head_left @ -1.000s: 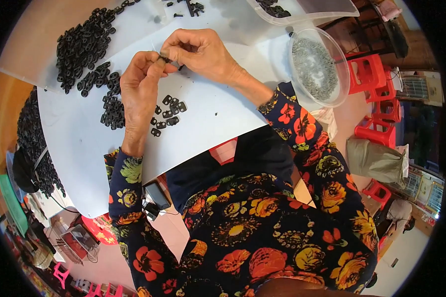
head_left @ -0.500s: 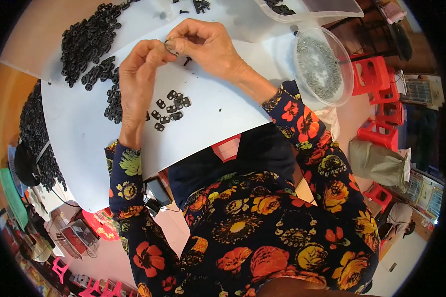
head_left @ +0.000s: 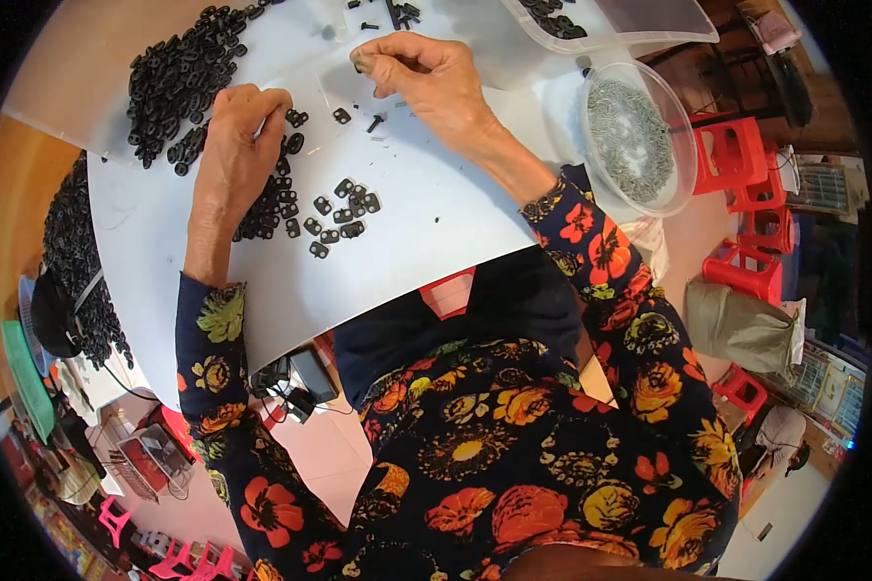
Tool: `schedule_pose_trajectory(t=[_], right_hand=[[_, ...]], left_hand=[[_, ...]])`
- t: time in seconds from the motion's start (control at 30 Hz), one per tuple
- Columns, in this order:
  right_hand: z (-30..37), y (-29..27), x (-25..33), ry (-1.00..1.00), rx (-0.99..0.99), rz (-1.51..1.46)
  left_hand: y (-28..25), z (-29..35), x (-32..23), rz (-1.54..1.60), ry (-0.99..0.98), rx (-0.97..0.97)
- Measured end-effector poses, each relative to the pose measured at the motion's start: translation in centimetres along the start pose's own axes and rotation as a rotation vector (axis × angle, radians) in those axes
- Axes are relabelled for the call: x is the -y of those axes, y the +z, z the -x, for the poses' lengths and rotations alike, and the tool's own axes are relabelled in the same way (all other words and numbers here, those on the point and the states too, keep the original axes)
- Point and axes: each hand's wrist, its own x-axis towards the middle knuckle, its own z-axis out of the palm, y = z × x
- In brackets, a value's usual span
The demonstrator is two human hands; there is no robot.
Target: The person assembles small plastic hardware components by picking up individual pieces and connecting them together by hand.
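Observation:
My right hand [head_left: 431,85] is raised over the far part of the white table, its thumb and forefinger pinched on a small black part [head_left: 361,67], mostly covered by the fingertips. Farther left, my left hand [head_left: 237,140] is curled closed beside a cluster of small black two-holed plastic pieces [head_left: 269,208]. Its fingertips point down, and what they hold, if anything, is hidden. Between the hands lie a single black piece [head_left: 341,115] and a small black pin-like part [head_left: 375,123]. Nearer me is a loose group of two-holed pieces [head_left: 344,215].
A big heap of black pieces [head_left: 179,82] lies at the far left. On the right stands a clear round tub [head_left: 686,145] of small metal pins, below a clear plastic bin [head_left: 639,37] holding black parts. Red stools [head_left: 729,153] stand beyond the table.
My hands were together at the fingertips and have parted. The left has moved left and down to the black pieces; the right has shifted slightly right. A single black piece now shows between them.

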Motion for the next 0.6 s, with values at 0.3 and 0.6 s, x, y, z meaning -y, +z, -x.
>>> schedule_pose_trajectory(t=[0.3, 0.6], right_hand=[[0.1, -0.2, 0.4, 0.032, 0.054, 0.054], [0.5, 0.4, 0.1, 0.076, 0.127, -0.003]], left_hand=[[-0.1, 1.9, -0.9, -0.191, 0.063, 0.071], [1.3, 2.1, -1.2, -0.132, 0.065, 0.031]])
